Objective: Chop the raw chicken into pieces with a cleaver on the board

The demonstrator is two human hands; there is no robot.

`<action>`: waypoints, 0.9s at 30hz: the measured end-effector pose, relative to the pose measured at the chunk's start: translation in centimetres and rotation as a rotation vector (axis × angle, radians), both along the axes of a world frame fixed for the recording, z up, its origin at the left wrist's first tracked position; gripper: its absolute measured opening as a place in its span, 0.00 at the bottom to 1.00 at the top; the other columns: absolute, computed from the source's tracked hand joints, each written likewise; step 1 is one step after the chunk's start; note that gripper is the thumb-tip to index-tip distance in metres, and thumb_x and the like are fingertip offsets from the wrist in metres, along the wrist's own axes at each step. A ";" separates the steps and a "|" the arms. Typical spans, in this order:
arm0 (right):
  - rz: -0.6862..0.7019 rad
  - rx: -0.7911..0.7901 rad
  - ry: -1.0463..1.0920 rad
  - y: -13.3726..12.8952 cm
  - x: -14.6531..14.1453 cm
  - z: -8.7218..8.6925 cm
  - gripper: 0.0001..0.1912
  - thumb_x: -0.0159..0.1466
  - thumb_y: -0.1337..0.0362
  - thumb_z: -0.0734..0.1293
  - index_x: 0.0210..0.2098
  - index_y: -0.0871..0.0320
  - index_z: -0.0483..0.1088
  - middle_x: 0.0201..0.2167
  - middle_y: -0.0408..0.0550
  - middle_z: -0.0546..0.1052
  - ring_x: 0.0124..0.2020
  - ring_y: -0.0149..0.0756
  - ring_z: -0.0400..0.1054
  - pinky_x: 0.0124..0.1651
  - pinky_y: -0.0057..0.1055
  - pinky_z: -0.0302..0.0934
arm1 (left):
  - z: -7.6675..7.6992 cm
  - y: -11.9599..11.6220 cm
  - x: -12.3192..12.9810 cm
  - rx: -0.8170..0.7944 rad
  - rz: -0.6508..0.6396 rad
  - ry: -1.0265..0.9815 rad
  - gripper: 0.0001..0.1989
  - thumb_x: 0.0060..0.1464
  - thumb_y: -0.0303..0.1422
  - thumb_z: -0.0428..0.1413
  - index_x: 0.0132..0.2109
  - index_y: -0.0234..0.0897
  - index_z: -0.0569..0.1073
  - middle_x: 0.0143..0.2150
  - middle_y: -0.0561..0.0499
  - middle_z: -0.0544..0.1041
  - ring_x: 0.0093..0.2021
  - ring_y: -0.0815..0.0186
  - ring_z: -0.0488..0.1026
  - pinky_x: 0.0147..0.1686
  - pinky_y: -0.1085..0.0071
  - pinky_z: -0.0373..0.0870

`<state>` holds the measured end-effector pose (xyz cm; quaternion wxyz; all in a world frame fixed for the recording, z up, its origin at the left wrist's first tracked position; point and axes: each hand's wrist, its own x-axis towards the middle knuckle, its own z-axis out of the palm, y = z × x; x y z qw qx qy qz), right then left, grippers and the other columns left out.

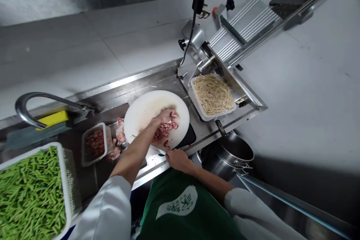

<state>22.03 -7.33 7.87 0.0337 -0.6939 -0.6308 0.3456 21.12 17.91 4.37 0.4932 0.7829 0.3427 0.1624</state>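
On a round white cutting board lies a heap of chopped raw meat, red with pale bits. My left hand reaches across the board, its curled fingers closed on some of the pieces at the heap's far side. At the board's near edge, my right hand grips the handle of a knife. The blade points left, low over the near part of the board, and my left forearm hides part of it. Larger pieces of raw meat lie left of the board.
A plastic tub of diced meat and a white basket of cut green beans stand left, near the faucet. Right are a tray of bean sprouts, a slicing machine and, lower down, a metal pot.
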 end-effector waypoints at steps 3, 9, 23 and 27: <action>-0.044 -0.008 -0.014 0.8 1.3 0.1 0.19 0.73 0.57 0.55 0.50 0.60 0.72 0.42 0.59 0.81 0.44 0.48 0.78 0.46 0.38 0.67 | 2.4 -0.2 -2.3 -0.036 0.013 -0.064 0.08 0.49 0.34 0.63 0.34 0.38 0.72 0.29 0.51 0.75 0.35 0.62 0.77 0.33 0.69 0.72; -0.141 -0.032 -0.010 2.2 3.3 0.3 0.20 0.74 0.55 0.54 0.51 0.60 0.71 0.42 0.58 0.81 0.45 0.46 0.77 0.47 0.35 0.66 | 7.4 -0.6 -12.1 -0.192 0.297 -0.349 0.28 0.47 0.40 0.67 0.54 0.38 0.71 0.38 0.48 0.77 0.34 0.66 0.77 0.34 0.69 0.76; -0.012 -0.015 -0.202 3.9 1.1 2.8 0.19 0.74 0.56 0.53 0.54 0.61 0.67 0.41 0.59 0.81 0.43 0.46 0.77 0.43 0.33 0.62 | -5.5 -14.5 -20.5 -0.173 0.968 -0.214 0.14 0.47 0.44 0.62 0.31 0.37 0.73 0.25 0.51 0.75 0.22 0.66 0.71 0.23 0.70 0.69; -0.008 0.060 -0.179 5.8 -0.7 4.5 0.23 0.75 0.56 0.50 0.61 0.61 0.62 0.42 0.58 0.81 0.43 0.45 0.77 0.44 0.33 0.62 | -6.2 -15.1 -20.7 -0.207 1.020 -0.279 0.14 0.47 0.44 0.61 0.32 0.37 0.72 0.26 0.51 0.74 0.24 0.68 0.71 0.25 0.70 0.71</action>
